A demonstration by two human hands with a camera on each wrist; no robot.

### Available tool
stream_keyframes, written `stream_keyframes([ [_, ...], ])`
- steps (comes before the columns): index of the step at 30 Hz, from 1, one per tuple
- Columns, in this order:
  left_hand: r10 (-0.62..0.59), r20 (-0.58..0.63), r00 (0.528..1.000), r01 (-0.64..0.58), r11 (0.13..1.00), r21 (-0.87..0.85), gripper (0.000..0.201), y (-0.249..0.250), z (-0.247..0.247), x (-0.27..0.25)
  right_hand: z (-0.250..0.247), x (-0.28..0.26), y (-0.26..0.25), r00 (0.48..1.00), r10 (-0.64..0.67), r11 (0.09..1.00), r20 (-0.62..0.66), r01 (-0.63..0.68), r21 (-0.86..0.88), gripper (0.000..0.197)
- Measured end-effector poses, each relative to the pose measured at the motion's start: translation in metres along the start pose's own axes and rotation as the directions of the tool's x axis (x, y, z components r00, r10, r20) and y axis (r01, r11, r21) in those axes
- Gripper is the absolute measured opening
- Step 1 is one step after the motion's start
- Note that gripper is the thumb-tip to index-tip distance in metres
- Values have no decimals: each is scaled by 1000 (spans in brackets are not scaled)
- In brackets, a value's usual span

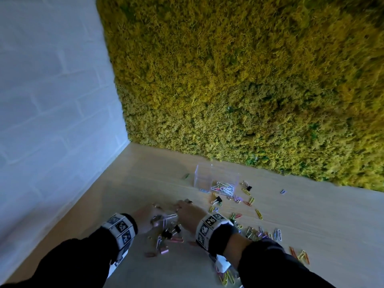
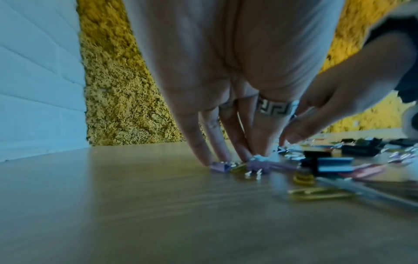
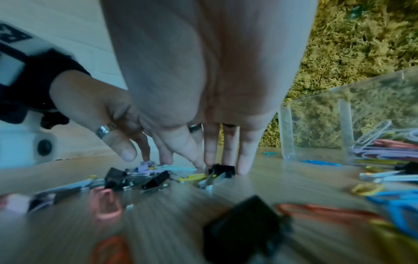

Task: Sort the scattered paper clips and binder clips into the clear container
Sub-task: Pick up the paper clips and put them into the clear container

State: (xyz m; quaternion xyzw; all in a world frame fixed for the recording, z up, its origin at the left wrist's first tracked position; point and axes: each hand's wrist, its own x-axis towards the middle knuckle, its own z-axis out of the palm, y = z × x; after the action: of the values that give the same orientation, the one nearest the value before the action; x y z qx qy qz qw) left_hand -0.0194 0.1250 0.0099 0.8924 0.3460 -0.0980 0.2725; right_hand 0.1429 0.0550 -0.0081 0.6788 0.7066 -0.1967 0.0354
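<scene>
Both hands stand fingers-down on a pile of binder clips and paper clips [image 1: 166,229] on the wooden table. My left hand [image 2: 230,157] has straight fingers whose tips touch lilac binder clips [image 2: 219,167]. My right hand [image 3: 217,160] also has straight fingers on the table, with a black binder clip [image 3: 220,170] at their tips. Neither hand visibly grips anything. The clear container [image 1: 216,177] stands beyond the hands near the moss wall, with paper clips [image 1: 223,188] in its right part. In the right wrist view the clear container [image 3: 353,114] is at the right.
More coloured paper clips [image 1: 261,233] and black binder clips [image 1: 217,200] lie scattered right of the hands and in front of the container. A white brick wall [image 1: 52,100] bounds the table's left side and a yellow-green moss wall [image 1: 249,80] the back. Bare table [image 1: 311,204] lies at the right.
</scene>
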Motion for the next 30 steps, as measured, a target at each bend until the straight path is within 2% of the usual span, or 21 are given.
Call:
stream_keyframes([
  [1,6,-7,1000,-6,1000,-14,40,0,1,-2,2,-1,4,1000,17,998,26,-18,54,28],
  [3,19,-3,1000,-19,999,-48,43,0,3,-4,-2,-8,5,998,28,998,57,-31,57,27],
  [6,41,67,997,-37,997,-62,54,6,3,3,-1,-8,10,996,-68,997,-62,70,34,31],
  [10,132,49,990,-130,991,-43,33,12,4,11,2,-14,12,997,-57,988,-59,65,142,34],
  [14,119,65,991,-118,993,-14,19,12,4,15,-6,-25,19,997,-63,988,-45,69,137,29],
  [18,144,49,988,-148,984,99,18,17,5,13,-12,-28,24,999,-28,995,-21,30,98,26],
  [20,150,52,987,-157,970,184,19,20,6,11,-10,-26,24,1000,-5,1000,-5,5,18,20],
  [23,166,65,984,-179,928,327,18,27,9,10,-9,-22,20,999,11,992,37,-6,-129,23],
  [27,125,92,988,-155,853,499,24,38,5,7,-10,-19,20,999,37,988,21,-33,-153,19],
  [30,86,79,993,-113,871,478,24,41,4,8,-8,-17,26,995,86,994,-51,-89,-64,24],
])
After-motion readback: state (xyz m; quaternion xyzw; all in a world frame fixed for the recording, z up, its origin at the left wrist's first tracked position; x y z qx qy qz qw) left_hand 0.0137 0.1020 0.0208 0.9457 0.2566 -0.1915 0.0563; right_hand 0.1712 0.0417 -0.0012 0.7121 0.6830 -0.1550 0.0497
